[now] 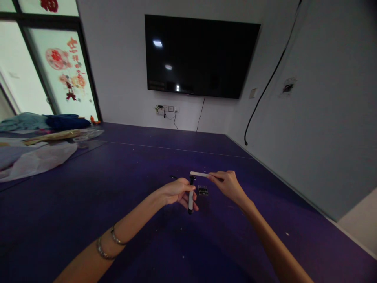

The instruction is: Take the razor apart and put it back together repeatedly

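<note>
Upright in my left hand is a short grey handle with black ends, held between thumb and fingers; its exact kind is too small to make out. My right hand pinches one end of a thin, flat whitish stick. The stick lies nearly level, its free end at the black top of the handle; whether they touch I cannot tell. Just behind my left fingers, a small clear pack with black pieces rests on the purple surface. A small black item lies beyond my left wrist.
Folded cloths and clear plastic sheeting lie at the far left. A television hangs on the far wall above sockets. From the right wall a black cable dangles. Small white bits dot the surface.
</note>
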Tool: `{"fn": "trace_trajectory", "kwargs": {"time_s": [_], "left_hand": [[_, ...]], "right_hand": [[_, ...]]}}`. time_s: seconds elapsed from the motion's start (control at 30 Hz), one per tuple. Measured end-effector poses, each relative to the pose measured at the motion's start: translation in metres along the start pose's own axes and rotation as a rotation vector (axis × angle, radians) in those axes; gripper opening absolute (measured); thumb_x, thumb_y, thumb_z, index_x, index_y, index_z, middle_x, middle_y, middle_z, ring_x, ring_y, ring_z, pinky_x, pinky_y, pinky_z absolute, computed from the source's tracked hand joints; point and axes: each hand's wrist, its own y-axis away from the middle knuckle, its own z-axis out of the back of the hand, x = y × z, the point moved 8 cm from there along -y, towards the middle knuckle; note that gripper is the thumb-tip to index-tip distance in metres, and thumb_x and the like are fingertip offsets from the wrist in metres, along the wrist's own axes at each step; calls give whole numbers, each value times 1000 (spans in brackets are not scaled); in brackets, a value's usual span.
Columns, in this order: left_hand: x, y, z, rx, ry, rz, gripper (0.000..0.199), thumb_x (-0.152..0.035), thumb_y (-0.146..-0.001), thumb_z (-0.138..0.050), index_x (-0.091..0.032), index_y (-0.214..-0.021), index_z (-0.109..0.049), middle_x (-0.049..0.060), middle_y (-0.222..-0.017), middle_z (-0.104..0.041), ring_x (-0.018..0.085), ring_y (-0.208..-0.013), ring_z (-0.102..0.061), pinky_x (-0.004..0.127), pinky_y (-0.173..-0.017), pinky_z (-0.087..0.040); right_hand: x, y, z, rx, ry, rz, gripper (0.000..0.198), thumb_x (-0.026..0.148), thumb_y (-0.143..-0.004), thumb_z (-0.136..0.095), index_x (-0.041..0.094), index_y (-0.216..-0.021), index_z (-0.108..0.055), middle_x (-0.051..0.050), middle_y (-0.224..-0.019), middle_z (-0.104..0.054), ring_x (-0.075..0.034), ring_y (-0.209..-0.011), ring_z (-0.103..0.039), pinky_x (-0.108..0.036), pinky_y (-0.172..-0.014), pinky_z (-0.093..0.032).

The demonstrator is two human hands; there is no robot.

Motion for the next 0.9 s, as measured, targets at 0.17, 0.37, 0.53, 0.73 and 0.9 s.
{"fn": "trace_trajectory", "kwargs": {"time_s": [0.17, 0.37, 0.53, 0.73, 0.9], "left_hand": [[4, -2, 0, 10, -6, 3, 16, -26, -82, -50, -14, -83, -39, 2, -67, -58, 24, -59, -66, 40, -57, -50], [5, -2, -3, 37, -35, -9, 21, -30, -81, -53, -15, -84, -39, 2, -70, -58, 23, -60, -66, 40, -56, -51], [3, -1, -1, 3, -44, 8, 12, -24, -85, -45, -15, -83, -38, 1, -68, -57, 24, -59, -66, 40, -56, -51], [-2, 1, -1, 14, -48, -17, 13, -25, -84, -46, -15, -84, -38, 2, -70, -57, 24, -61, -66, 40, -56, -51], [-4, 2, 0, 13, -53, -28, 14, -26, -83, -47, -15, -84, -39, 3, -71, -57, 23, -61, -66, 40, -56, -51]], "right_hand": [[4, 0, -3, 27, -41, 20, 26, 39, -82, -50, 26, -88, -72, -5, -83, -72, -19, -70, -64, -29, -66, -42], [-7, -1, -3, 3, -44, -8, 23, 38, -80, -54, 26, -86, -73, -5, -86, -72, -23, -77, -65, -32, -69, -44], [-1, 0, -3, 64, -160, -9, 25, 38, -80, -54, 22, -85, -73, -5, -83, -72, -21, -72, -64, -30, -65, -45], [-9, 0, -5, 63, -194, -71, 26, 38, -79, -55, 20, -85, -73, -5, -84, -72, -22, -76, -64, -31, -67, -46], [-12, 0, -1, 15, -209, -95, 26, 38, -78, -57, 20, -88, -72, -6, -89, -71, -23, -82, -64, -33, -73, -46]]}}
